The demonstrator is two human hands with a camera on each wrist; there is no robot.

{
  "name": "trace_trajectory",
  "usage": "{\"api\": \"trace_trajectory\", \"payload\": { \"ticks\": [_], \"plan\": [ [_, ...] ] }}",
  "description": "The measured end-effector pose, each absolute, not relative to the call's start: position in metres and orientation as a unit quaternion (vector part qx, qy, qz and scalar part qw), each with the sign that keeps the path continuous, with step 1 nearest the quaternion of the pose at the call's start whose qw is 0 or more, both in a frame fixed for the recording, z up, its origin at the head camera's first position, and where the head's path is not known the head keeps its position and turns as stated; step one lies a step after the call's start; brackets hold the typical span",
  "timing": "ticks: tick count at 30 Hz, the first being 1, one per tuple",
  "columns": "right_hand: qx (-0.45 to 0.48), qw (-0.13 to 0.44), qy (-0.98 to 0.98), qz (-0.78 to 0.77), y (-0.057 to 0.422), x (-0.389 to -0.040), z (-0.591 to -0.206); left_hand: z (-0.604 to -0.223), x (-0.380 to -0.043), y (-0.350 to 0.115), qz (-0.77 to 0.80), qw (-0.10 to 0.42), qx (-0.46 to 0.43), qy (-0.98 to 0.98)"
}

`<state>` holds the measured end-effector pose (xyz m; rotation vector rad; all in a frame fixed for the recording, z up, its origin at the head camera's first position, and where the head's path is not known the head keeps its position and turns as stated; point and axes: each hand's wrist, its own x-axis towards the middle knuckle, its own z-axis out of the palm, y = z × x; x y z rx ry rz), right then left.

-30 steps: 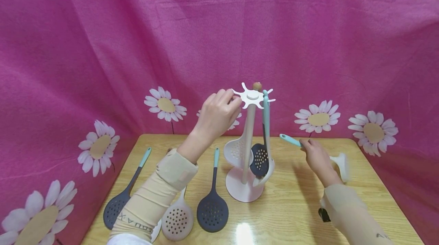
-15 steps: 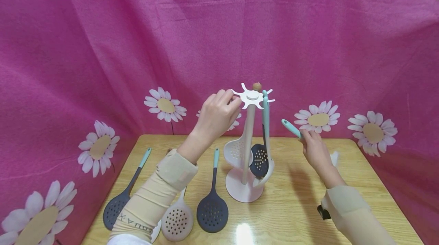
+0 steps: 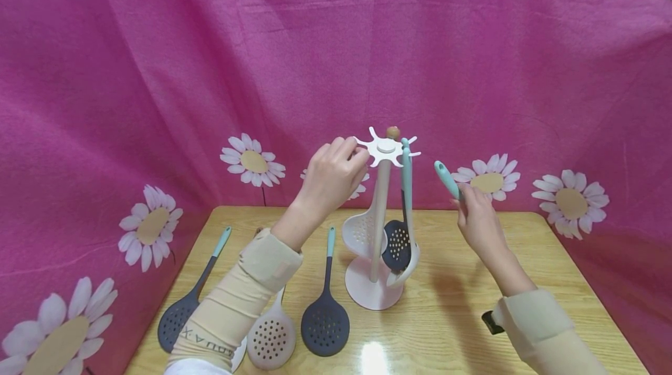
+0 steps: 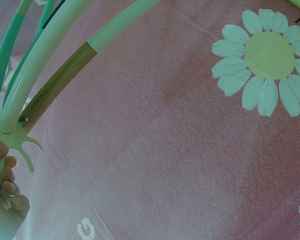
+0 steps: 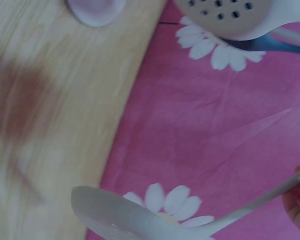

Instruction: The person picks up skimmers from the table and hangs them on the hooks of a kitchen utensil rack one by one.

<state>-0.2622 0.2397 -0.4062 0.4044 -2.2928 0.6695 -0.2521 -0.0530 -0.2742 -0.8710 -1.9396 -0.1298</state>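
My left hand [image 3: 336,171] pinches one arm of the white utensil rack [image 3: 383,206] at its star-shaped top. A pale perforated ladle [image 3: 359,234], a dark slotted spoon [image 3: 397,246] and another pale utensil [image 3: 411,255] hang from the rack. In the left wrist view, a wooden-handled utensil [image 4: 60,85] hangs there too. To the right of the rack, my right hand [image 3: 480,217] grips a pale skimmer [image 5: 135,215] below its teal handle end [image 3: 446,179]. The skimmer's head is hidden in the head view; faint holes show in the right wrist view.
Two dark skimmers [image 3: 325,325] with teal handles lie left of the rack, one partly behind my left sleeve. Between them are a pale skimmer [image 3: 271,337] and another pale utensil mostly covered by the sleeve. A pink curtain [image 3: 315,72] stands behind the wooden table [image 3: 430,328].
My right hand has risen and tilted the skimmer's handle more upright, carrying its head out of the head view. My left hand stays at the rack's top.
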Motion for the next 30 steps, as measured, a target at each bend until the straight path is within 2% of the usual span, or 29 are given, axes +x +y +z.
{"api": "trace_trajectory", "payload": {
  "ticks": [22, 30],
  "plan": [
    [0.177, 0.377, -0.860, 0.293, 0.194, -0.215, -0.347, -0.275, -0.254, -0.053, -0.055, 0.491, -0.360, -0.791],
    [0.192, 0.381, -0.859, 0.284, 0.181, -0.200, -0.337, -0.275, -0.253, -0.053, -0.057, 0.487, -0.358, -0.795]
  ]
}}
